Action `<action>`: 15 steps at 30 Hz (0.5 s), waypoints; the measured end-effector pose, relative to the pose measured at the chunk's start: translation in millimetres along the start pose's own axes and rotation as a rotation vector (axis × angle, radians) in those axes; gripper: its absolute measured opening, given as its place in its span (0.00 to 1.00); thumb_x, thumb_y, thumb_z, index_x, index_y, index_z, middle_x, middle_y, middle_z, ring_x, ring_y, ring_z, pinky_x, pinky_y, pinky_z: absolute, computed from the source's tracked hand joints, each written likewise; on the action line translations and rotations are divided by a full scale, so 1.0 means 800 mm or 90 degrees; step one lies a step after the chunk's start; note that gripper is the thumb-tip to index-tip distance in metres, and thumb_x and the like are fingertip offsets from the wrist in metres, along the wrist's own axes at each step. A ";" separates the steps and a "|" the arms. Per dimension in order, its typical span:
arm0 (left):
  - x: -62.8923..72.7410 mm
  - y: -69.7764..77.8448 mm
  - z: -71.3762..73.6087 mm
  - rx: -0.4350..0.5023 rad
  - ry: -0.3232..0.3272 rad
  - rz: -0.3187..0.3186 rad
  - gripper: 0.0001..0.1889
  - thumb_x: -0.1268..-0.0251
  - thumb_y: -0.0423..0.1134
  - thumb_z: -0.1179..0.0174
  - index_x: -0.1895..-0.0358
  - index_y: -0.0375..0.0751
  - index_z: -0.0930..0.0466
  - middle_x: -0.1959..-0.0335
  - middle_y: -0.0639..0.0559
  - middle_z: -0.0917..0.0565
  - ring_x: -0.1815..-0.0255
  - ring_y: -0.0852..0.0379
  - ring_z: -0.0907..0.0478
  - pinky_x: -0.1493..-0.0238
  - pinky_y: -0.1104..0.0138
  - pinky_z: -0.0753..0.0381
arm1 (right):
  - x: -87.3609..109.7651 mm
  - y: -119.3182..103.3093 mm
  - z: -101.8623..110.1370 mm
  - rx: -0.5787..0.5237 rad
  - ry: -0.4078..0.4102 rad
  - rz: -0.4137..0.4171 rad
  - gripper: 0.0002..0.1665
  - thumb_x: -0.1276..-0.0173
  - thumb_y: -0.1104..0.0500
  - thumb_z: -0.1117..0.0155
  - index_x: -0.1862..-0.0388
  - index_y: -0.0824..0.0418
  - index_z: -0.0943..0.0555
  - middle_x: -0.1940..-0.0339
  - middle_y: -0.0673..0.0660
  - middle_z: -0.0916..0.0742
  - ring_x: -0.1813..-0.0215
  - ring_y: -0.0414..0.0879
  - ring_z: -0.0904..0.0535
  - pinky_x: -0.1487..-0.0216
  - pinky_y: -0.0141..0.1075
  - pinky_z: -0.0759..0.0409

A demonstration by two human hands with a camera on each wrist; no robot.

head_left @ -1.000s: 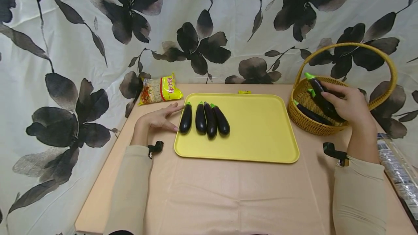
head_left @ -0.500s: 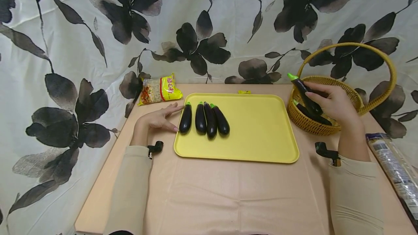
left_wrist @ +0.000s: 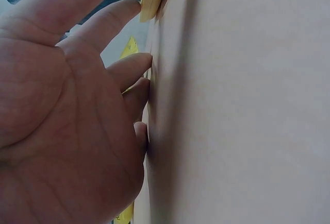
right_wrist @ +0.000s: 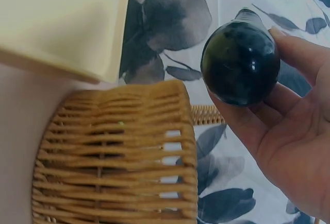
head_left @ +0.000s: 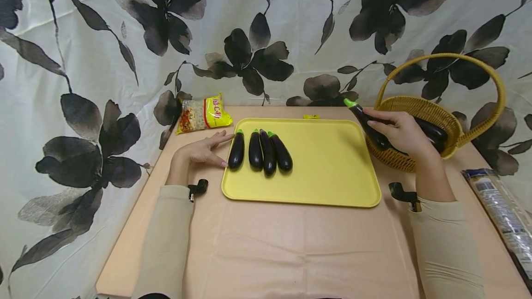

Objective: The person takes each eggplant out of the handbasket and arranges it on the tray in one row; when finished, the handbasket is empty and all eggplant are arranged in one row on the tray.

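My right hand point(head_left: 403, 135) grips a dark purple eggplant point(head_left: 365, 123) with a green stem, raised between the wicker basket point(head_left: 395, 160) and the right end of the yellow tray point(head_left: 328, 165). In the right wrist view, the rounded end of this eggplant point(right_wrist: 240, 62) faces the camera, with thumb and fingers around it. Behind the hand, another eggplant point(head_left: 432, 130) lies in the basket. Several eggplants point(head_left: 268, 153) stand side by side on the tray's left part, stems pointing away. My left hand point(head_left: 203, 151) rests at the tray's left edge, fingers extended beside the leftmost eggplant point(head_left: 236, 151).
A yellow printed food packet point(head_left: 205, 113) lies behind the left hand. A small yellow piece point(head_left: 311, 116) sits at the tray's far edge. On the right lies a long plastic-wrapped package point(head_left: 498, 211). The basket's tall handle point(head_left: 449, 55) arches above it, before a floral cloth backdrop point(head_left: 316, 26).
My right hand has lifted the eggplant out of the basket and carried it left to the tray's right end. My left hand has stayed in place.
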State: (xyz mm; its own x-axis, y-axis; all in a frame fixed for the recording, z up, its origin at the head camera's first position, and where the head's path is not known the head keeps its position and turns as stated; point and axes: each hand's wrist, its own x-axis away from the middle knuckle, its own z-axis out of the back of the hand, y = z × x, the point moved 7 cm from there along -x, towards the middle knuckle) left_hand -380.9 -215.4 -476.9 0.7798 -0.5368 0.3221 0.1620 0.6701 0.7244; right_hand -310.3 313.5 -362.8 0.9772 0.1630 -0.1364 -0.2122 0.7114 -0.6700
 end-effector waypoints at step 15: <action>-0.001 -0.001 0.000 0.007 0.003 0.007 0.57 0.50 0.49 0.17 0.17 0.67 0.44 0.11 0.50 0.63 0.12 0.41 0.72 0.17 0.37 0.64 | -0.018 -0.015 -0.048 -0.010 -0.066 0.029 0.22 0.18 0.56 0.42 0.29 0.45 0.20 0.30 0.64 0.18 0.45 0.53 0.17 0.59 0.27 0.21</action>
State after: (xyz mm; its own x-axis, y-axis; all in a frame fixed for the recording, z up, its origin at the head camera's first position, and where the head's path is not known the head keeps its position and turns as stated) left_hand -381.2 -215.3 -477.7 0.7842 -0.5270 0.3276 0.1465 0.6702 0.7276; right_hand -321.8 276.5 -381.1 0.9597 0.2658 -0.0912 -0.2556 0.6904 -0.6767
